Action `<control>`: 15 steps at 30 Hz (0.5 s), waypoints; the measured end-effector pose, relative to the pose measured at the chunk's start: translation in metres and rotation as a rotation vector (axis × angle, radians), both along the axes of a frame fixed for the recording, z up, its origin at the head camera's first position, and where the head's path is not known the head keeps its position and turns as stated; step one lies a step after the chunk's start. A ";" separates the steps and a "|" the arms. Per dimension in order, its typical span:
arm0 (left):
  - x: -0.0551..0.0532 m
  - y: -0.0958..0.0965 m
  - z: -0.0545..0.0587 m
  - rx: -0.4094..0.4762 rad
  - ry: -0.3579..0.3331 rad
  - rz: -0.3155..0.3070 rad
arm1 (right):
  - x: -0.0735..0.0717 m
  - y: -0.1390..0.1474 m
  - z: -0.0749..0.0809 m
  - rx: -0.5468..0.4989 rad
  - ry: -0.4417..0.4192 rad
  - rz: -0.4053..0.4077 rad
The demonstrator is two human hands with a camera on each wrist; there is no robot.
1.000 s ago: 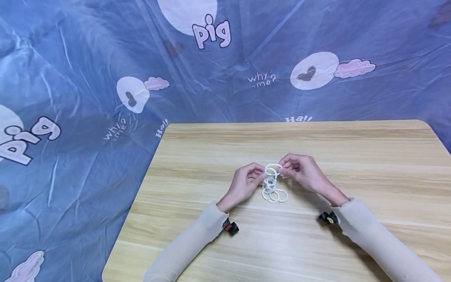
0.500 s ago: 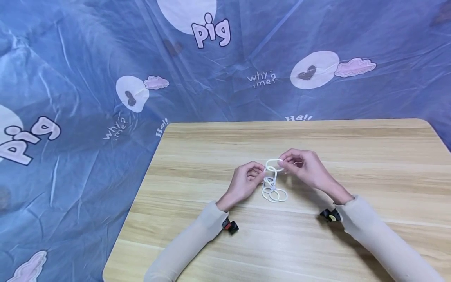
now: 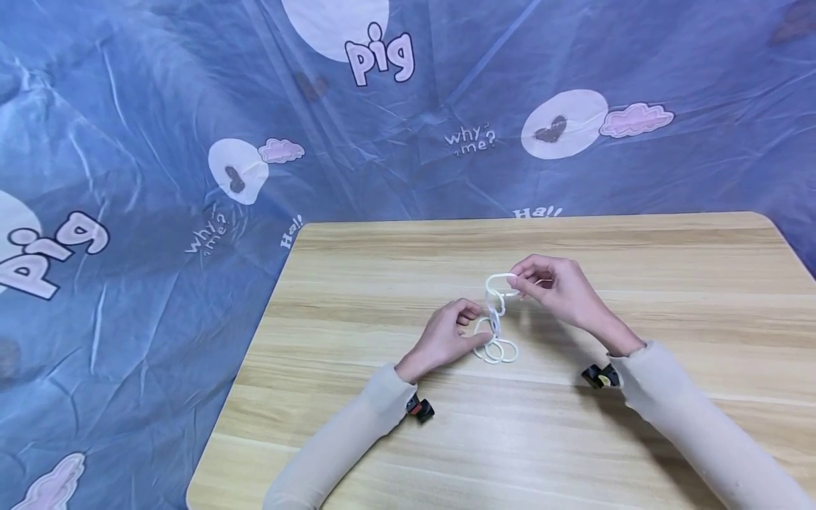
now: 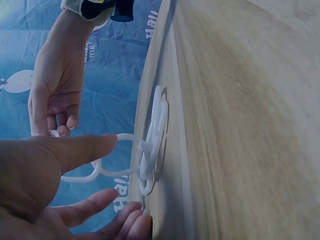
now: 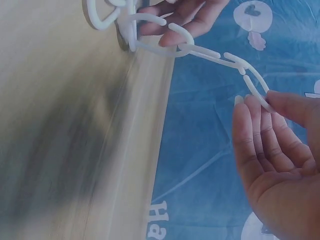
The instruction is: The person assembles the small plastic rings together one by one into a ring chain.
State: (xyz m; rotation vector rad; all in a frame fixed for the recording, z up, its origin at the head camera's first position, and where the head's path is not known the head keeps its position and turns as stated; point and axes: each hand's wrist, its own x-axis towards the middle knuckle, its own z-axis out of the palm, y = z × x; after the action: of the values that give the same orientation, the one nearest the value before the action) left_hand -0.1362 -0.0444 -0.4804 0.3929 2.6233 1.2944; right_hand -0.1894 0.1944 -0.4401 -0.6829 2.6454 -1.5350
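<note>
A chain of white, open-gapped plastic rings rises from the wooden table. My right hand (image 3: 561, 289) pinches its uppermost ring (image 5: 259, 80) between thumb and fingertips and holds it above the tabletop. Linked rings hang below it, slanting to a small pile of rings (image 4: 159, 130) on the table. Beside the lower chain is my left hand (image 3: 446, 334), thumb and fingers spread apart around the links. In the left wrist view its thumb (image 4: 87, 150) crosses in front of a hanging ring; whether it touches is unclear.
The wooden table (image 3: 382, 269) has rounded far corners. A blue printed cloth (image 3: 446, 177) hangs behind it and along its left side. Small black cameras (image 3: 599, 377) sit at both cuffs.
My right hand has risen and moved away, lifting the top ring and drawing the chain upward. My left hand has let go of the upper links, its thumb lowering toward the pile.
</note>
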 end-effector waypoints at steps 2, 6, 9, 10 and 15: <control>0.001 0.003 0.001 -0.058 0.013 -0.009 | -0.001 0.001 0.001 0.005 0.001 -0.001; 0.002 0.011 0.002 -0.152 0.039 -0.016 | -0.003 0.005 0.003 0.004 -0.009 -0.003; 0.002 0.018 0.001 -0.226 0.043 -0.008 | -0.003 0.007 0.005 -0.001 -0.016 -0.007; 0.002 0.020 0.000 -0.251 0.042 -0.004 | -0.003 0.008 0.006 -0.003 -0.018 -0.007; 0.001 0.030 0.000 -0.374 0.046 0.018 | -0.002 0.012 0.008 -0.008 -0.017 -0.006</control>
State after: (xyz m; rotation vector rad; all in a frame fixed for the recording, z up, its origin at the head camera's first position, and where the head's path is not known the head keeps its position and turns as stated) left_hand -0.1353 -0.0142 -0.4801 0.3396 2.8293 0.7778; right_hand -0.1911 0.2068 -0.4317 -0.6596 2.6327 -1.5465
